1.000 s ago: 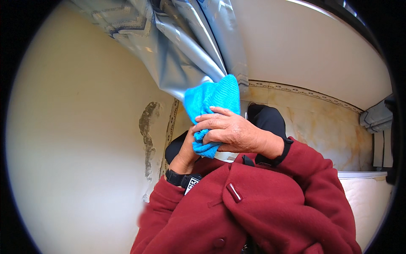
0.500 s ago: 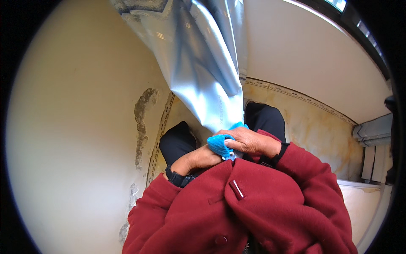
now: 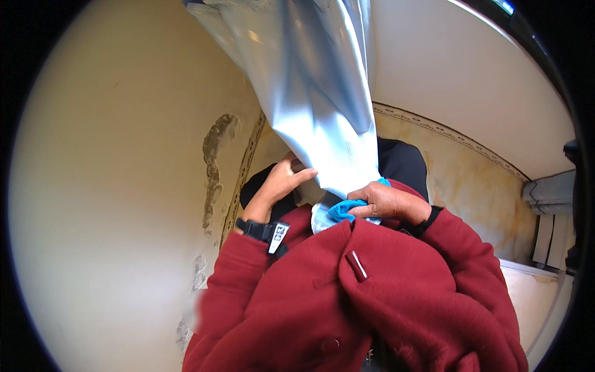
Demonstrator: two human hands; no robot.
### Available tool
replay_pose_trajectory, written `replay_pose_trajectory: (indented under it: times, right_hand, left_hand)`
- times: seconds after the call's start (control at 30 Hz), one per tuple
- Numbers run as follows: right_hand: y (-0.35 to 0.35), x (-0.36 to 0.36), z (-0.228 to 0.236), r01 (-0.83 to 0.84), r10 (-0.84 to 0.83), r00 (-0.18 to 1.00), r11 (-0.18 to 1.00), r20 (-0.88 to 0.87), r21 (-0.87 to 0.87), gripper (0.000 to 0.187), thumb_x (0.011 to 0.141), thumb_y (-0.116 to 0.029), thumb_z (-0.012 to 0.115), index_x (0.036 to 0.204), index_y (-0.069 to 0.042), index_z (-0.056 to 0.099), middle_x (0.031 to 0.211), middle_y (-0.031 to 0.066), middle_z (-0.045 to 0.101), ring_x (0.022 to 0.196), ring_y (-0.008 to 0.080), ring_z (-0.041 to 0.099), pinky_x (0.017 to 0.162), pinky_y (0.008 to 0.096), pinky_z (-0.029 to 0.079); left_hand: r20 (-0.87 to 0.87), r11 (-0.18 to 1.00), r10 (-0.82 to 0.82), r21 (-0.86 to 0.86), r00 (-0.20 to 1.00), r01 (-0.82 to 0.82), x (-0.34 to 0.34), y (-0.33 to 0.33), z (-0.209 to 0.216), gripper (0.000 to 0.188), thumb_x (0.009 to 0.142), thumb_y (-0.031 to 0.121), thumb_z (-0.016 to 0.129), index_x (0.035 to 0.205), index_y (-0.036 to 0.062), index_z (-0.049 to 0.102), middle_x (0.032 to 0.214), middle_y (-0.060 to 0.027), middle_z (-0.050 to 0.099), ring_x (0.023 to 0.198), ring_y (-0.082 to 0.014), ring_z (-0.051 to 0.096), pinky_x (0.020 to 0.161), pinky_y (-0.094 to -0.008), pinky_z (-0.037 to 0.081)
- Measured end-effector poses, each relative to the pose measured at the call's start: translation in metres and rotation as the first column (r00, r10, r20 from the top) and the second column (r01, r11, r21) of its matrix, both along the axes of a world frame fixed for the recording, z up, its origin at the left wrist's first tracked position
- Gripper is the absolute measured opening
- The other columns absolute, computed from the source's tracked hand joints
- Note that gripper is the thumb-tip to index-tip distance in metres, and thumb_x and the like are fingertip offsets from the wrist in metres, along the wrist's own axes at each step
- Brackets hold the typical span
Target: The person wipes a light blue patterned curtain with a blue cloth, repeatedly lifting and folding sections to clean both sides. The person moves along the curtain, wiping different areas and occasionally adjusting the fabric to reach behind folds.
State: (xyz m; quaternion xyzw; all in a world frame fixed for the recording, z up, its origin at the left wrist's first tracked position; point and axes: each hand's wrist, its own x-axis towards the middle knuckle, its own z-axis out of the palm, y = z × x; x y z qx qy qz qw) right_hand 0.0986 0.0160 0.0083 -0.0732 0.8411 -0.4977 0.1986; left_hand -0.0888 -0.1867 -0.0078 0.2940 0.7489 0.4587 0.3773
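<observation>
A glossy pale silver-blue curtain (image 3: pixel 310 87) hangs in long folds from the top of the view and narrows towards my lap. My right hand (image 3: pixel 390 201) is closed on a bright blue cloth (image 3: pixel 344 211) at the gathered lower part of the curtain. Below the cloth, a bit of the curtain's patterned hem spreads out against my coat. On the curtain's left edge, my left hand (image 3: pixel 282 181) has its thumb and fingers apart, the thumb tip touching the fabric. Its fingertips are partly hidden behind the curtain.
Beside the curtain at left is a pale wall (image 3: pixel 124 161) with a peeling patch (image 3: pixel 214 167). A patterned border (image 3: pixel 446 130) runs along yellowish tiles (image 3: pixel 477 192). Folded grey-blue fabric (image 3: pixel 548 192) is at far right. My dark-clad knees (image 3: pixel 403 164) flank the curtain.
My left hand has come away from the blue cloth and moved up and left to the curtain's edge. My right hand keeps hold of the cloth, slightly further right in view.
</observation>
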Motion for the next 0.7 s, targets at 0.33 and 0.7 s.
replay_pose_trajectory:
  times: [0.33,0.7]
  right_hand:
    - [0.048,-0.001,0.042,0.690,-0.750,0.641,0.656,-0.161,-0.307,0.029,0.094,-0.020,0.057,0.119,-0.004,0.059,0.102,0.0048,0.065,0.095,0.0129,0.059,0.085,0.0289,0.048]
    - [0.046,-0.019,-0.036,0.734,-0.727,0.679,0.664,0.103,-0.144,0.025,0.091,-0.005,0.056,0.114,-0.005,0.064,0.098,0.0071,0.065,0.082,0.0161,0.064,0.071,0.0315,0.056]
  left_hand:
    - [0.700,0.855,-0.171,0.455,0.693,-0.249,0.033,0.050,0.020,0.046,0.102,0.029,0.039,0.133,-0.0045,0.039,0.125,-0.0220,0.055,0.113,-0.0380,0.057,0.091,-0.0555,0.051]
    - [0.623,0.634,-0.085,0.636,0.778,-0.440,-0.009,0.051,0.103,0.044,0.093,0.012,0.039,0.130,-0.0101,0.042,0.127,-0.0239,0.054,0.117,-0.0390,0.055,0.104,-0.0541,0.043]
